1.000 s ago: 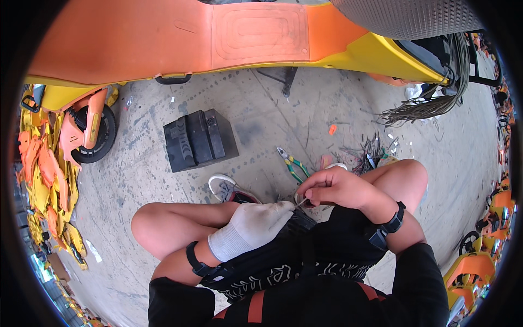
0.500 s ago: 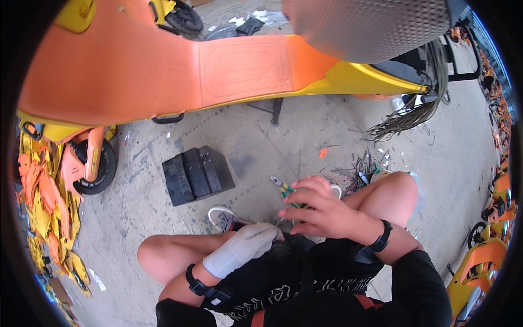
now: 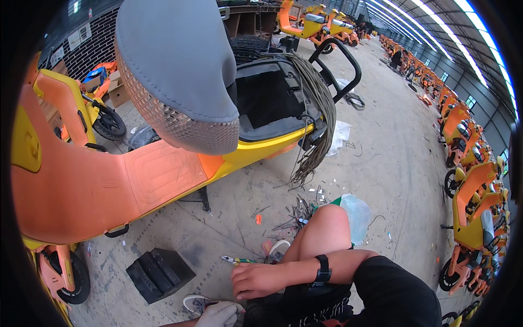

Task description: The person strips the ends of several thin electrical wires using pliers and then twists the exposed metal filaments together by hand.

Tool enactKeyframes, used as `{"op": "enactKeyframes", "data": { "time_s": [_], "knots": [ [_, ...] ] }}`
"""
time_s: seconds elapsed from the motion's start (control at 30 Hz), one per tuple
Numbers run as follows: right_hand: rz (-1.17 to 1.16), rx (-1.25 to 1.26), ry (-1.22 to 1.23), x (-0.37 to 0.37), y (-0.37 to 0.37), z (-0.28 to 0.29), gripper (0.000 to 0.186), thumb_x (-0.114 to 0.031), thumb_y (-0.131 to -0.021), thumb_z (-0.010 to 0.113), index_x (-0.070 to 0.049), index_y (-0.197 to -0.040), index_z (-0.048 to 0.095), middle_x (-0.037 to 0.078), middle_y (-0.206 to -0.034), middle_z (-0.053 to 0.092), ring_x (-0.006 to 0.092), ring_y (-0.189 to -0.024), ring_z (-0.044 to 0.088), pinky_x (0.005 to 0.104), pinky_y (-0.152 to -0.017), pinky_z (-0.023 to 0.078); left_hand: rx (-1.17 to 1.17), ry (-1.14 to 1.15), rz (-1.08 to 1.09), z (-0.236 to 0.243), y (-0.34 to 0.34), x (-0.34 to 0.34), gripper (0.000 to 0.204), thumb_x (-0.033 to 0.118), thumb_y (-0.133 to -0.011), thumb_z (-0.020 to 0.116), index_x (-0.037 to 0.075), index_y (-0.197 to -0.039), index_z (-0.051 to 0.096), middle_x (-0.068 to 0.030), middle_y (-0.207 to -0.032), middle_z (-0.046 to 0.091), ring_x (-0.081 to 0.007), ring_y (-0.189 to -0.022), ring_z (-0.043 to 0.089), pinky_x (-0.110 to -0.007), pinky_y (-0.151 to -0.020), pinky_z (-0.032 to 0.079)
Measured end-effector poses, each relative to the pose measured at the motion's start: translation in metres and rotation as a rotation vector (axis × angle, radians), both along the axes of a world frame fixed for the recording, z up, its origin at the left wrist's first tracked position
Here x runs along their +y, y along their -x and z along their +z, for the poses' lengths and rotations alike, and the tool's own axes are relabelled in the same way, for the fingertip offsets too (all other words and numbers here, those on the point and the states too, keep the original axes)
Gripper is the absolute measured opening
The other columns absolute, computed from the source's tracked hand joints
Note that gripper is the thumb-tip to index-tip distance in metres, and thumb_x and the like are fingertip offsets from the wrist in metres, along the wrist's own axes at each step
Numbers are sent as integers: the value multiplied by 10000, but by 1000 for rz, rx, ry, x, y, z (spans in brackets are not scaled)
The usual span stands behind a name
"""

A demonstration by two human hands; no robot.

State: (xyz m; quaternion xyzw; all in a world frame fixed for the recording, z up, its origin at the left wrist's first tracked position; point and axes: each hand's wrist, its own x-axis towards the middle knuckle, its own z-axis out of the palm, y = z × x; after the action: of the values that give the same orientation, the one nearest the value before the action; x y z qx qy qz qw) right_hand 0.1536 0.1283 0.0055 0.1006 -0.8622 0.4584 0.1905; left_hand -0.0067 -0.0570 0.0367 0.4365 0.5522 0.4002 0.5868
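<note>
My right hand (image 3: pixel 260 280) is bare, with a dark band at the wrist. Its fingers are curled close together in front of my lap, and whatever they may hold is hidden. At the lower edge, my left hand (image 3: pixel 219 315) wears a pale glove with the fingers closed. I cannot make out anything in them. Just past my right hand, pliers (image 3: pixel 238 260) with yellow-green handles lie on the floor, partly covered by that hand. A black box-shaped block (image 3: pixel 159 275) sits on the floor to the left.
An orange and yellow scooter (image 3: pixel 163 169) stands across the front with its grey seat (image 3: pixel 177 65) raised. A bundle of grey-green strands (image 3: pixel 315 98) hangs over its rear. Dark scraps (image 3: pixel 298 215) and a translucent bag (image 3: pixel 355 218) lie beyond my knee. More scooters (image 3: pixel 471 212) line the right.
The view has swung up and to the right, showing the hall. My right hand's spread fingers have curled in, nearer my left hand. The pliers and black block stay put on the floor.
</note>
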Motion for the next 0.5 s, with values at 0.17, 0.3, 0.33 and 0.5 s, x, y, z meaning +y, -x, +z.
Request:
{"op": "enactKeyframes", "data": {
  "time_s": [0.17, 0.3, 0.33, 0.5],
  "knots": [
    [-1, -426, 286, -11, -5, -19, 272, -248, -944, 600, -9, -817, 618, 112, -731, 604, 262, -681, 567, 372, -667, 474, 923, -638, -67, -7, -6, 0, 141, 154, -937, 556, 50, -899, 644, -97, -600, 571, -284, -514, 588, -380, -497, 464],
    [61, -842, 631, -9, -7, -23, 309, -271, -974, 564, -5, -832, 631, 46, -667, 591, 146, -613, 540, 308, -592, 448, 1054, -406, -161, 11, -14, -4, 120, 154, -925, 566, 66, -876, 631, -88, -617, 594, -296, -541, 612, -382, -515, 482],
    [75, -941, 737, -8, -6, -25, 314, -271, -990, 550, -5, -845, 633, 22, -670, 591, 110, -616, 529, 292, -585, 438, 1100, -372, -192, 12, -14, -5, 116, 156, -925, 572, 69, -871, 627, -81, -614, 594, -295, -538, 611, -379, -516, 484],
    [117, -891, 705, -4, -3, -19, 273, -243, -970, 557, -4, -875, 649, 1, -693, 593, 95, -647, 545, 299, -590, 441, 937, -383, -118, 4, -9, -6, 263, 219, -898, 660, 16, -1063, 642, -164, -777, 660, -343, -684, 662, -417, -616, 526]
  ]
}}
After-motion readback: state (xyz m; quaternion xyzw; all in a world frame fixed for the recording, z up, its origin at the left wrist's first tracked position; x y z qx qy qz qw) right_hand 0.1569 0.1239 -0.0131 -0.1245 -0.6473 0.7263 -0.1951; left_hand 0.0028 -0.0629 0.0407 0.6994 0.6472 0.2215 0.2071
